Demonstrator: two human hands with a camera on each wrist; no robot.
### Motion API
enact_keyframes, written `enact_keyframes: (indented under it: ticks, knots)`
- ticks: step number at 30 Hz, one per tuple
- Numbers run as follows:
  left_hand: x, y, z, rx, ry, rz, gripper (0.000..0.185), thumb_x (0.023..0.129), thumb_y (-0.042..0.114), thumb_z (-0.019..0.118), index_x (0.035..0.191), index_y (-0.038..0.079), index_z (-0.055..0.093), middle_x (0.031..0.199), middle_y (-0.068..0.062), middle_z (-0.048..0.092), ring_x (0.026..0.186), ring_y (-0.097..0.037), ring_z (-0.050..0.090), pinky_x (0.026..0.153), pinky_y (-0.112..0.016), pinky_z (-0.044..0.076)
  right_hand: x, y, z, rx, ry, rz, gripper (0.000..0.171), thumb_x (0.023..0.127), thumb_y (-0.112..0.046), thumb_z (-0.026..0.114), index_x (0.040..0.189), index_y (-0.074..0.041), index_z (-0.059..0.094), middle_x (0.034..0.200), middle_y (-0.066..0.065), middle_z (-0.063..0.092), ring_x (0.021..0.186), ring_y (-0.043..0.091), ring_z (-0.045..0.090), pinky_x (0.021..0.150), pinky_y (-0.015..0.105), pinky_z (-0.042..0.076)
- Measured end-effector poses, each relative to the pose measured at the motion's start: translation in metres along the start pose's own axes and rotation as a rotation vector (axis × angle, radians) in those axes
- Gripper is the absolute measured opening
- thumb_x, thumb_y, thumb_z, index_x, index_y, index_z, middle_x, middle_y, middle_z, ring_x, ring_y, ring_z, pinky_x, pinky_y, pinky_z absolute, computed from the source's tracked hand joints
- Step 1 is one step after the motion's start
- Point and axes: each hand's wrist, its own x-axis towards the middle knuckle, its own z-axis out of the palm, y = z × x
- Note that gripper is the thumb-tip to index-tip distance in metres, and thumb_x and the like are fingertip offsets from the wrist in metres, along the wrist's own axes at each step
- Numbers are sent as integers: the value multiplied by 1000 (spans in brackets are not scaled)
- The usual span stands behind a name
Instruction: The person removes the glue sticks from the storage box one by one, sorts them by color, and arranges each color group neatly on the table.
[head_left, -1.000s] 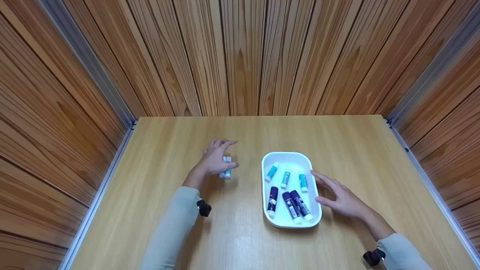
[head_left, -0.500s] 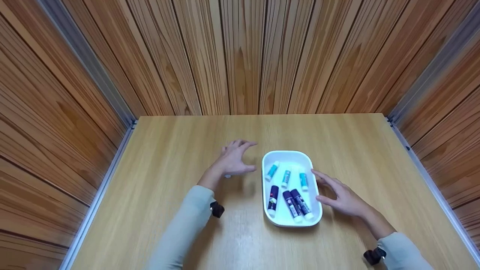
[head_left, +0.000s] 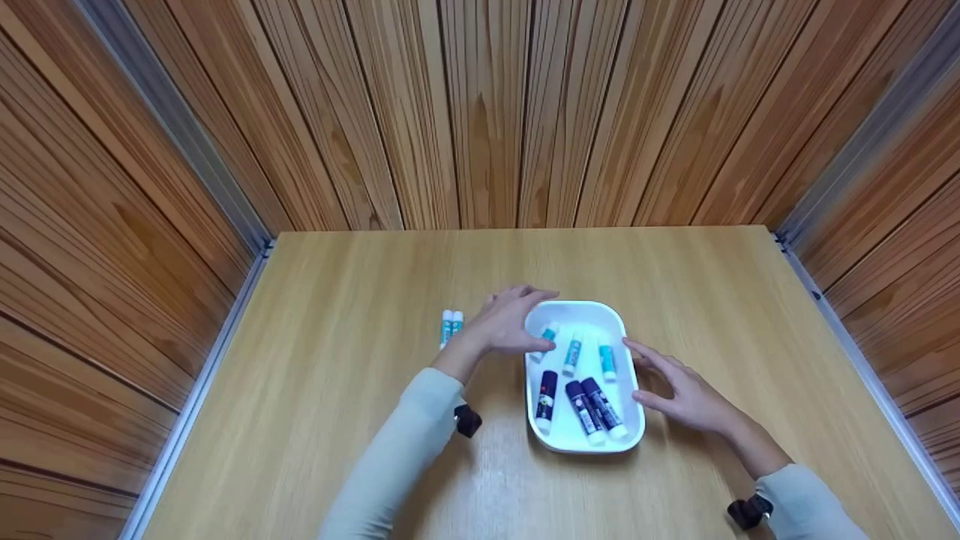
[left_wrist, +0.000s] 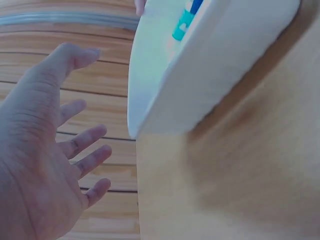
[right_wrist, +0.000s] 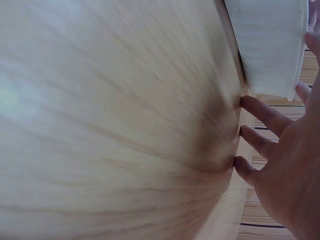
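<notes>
My left hand (head_left: 510, 326) hovers with fingers spread and slack over the far left rim of the white tray (head_left: 628, 435), gripping nothing, though its thumb covers part of the nearest teal stick (head_left: 547, 334), so I cannot tell whether they touch. My right hand (head_left: 686, 394) lies open along the tray's right wall, fingertips on the table (head_left: 337, 300), and its wrist view is mostly blurred wood. Two more teal sticks (head_left: 450, 327) lie side by side left of the tray, toward the table's left edge.
</notes>
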Motion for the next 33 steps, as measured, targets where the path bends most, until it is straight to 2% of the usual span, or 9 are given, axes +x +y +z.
enact_keyframes:
  ticks: [9,12,15,18,24,33]
  knots:
    - [12,25,12,-113,-85,-29,87,95,51,86,171,34,48,176,-6,48,162,-31,49,132,-57,47,0,1,0,-13,-8,15,82,110,-41,73,179,-31,30,177,19,49,160,52,50,127,88,29]
    - [15,30,17,-130,-117,-32,86,96,49,87,171,35,48,176,-5,49,163,-31,49,132,-57,47,0,1,0,-14,-10,16,82,110,-41,72,180,-31,29,175,20,51,160,52,50,126,89,29]
    - [19,35,23,-149,-136,-43,86,96,46,89,171,35,49,178,-4,49,168,-31,43,136,-59,43,1,0,0,-16,-10,17,82,110,-41,72,180,-31,29,175,20,51,160,53,49,126,90,29]
    - [22,39,30,-165,-137,-45,86,96,43,90,171,35,49,179,-2,49,171,-29,40,138,-59,40,1,0,0,-16,-8,17,82,110,-41,72,180,-32,29,176,20,50,161,53,48,126,90,29]
    - [29,45,47,-195,-121,-55,83,96,33,92,169,34,52,174,0,56,162,-25,52,136,-50,44,0,0,0,-23,1,0,82,110,-38,72,180,-30,29,178,19,47,161,53,48,126,89,28]
    - [40,52,72,-263,-115,-112,83,94,29,94,167,32,55,173,2,57,164,-24,51,138,-52,41,1,2,2,-32,9,-22,82,111,-36,72,180,-28,30,179,19,46,160,53,50,124,90,31]
